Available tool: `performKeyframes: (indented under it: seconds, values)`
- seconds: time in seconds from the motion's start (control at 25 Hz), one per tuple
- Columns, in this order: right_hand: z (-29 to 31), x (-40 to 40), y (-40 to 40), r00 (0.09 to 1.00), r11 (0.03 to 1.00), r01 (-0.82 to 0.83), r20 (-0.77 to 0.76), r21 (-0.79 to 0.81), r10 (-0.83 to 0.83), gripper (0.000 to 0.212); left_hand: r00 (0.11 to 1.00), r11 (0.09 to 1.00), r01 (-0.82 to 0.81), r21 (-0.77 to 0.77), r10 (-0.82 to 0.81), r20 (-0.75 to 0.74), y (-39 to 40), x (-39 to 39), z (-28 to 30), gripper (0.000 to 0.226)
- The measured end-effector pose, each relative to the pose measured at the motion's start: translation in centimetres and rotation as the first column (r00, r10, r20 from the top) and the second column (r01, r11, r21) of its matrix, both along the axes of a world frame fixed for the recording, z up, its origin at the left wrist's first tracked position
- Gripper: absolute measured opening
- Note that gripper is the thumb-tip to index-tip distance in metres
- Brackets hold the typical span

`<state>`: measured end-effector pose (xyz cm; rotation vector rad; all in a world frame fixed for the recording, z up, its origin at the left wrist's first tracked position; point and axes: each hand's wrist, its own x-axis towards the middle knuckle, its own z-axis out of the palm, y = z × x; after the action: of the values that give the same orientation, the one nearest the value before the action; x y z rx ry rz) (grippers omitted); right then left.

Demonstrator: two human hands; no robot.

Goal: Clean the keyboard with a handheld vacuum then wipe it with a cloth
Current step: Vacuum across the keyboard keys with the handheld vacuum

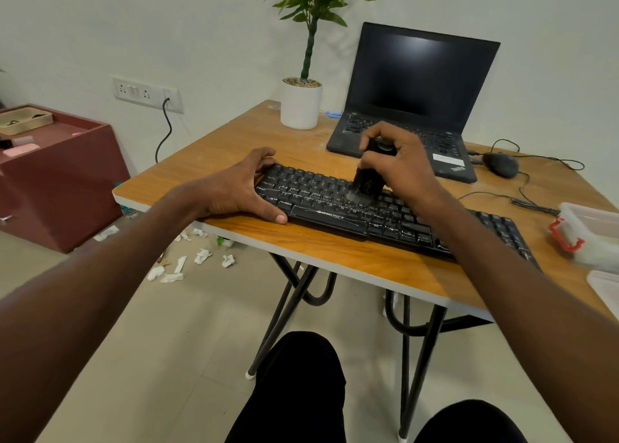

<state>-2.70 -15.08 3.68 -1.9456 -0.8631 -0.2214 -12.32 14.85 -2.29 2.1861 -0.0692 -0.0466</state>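
Note:
A black keyboard (335, 208) lies along the front of the wooden table (214, 161). My left hand (241, 188) grips the keyboard's left end, thumb at the front edge and fingers over the back edge. My right hand (395, 164) holds a small black handheld vacuum (366, 181) upright, its brush end down on the keys near the keyboard's middle. Pale dust shows under the brush. No cloth is in view.
An open black laptop (415, 107) stands behind the keyboard, a white potted plant (300, 106) to its left. A wired mouse (501, 164) and cables lie at the right, clear plastic boxes (593, 235) at the right edge. Crumpled paper bits (201, 256) litter the floor beside a maroon cabinet (63, 181).

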Motion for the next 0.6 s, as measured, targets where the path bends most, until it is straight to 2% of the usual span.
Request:
performKeyframes:
  seconds: [0.12,0.2,0.28,0.44,0.56,0.6]
  values:
    - [0.3,0.2,0.1,0.984,0.991,0.116,0.139,-0.062,-0.107,0.009,1.000,1.000,-0.004,0.003,0.004,-0.003,0.0,-0.1,0.0,0.146]
    - [0.4,-0.5,0.2,0.997,1.000,0.017,0.078,-0.024,-0.015,0.015,1.000,1.000,-0.008,0.010,0.008,-0.001,-0.1,-0.1,0.1,0.148]
    - [0.7,-0.9,0.1,0.997,0.997,-0.056,0.054,-0.061,0.059,0.016,1.000,1.000,-0.007,0.016,0.007,-0.001,-0.2,-0.1,0.1,0.148]
    - [1.0,-0.4,-0.9,0.972,0.988,0.042,0.236,-0.148,-0.006,0.012,1.000,1.000,-0.011,0.023,0.011,0.000,-0.2,-0.2,0.2,0.146]
    - [0.8,-1.0,-1.9,0.984,0.986,-0.101,0.135,-0.133,0.119,0.017,1.000,0.999,-0.017,0.041,0.017,-0.003,-0.3,-0.3,0.4,0.148]
    - [0.8,-1.0,-2.3,0.982,0.984,-0.100,0.144,-0.150,0.122,0.016,1.000,0.999,-0.016,0.048,0.016,-0.004,-0.4,-0.3,0.4,0.148]
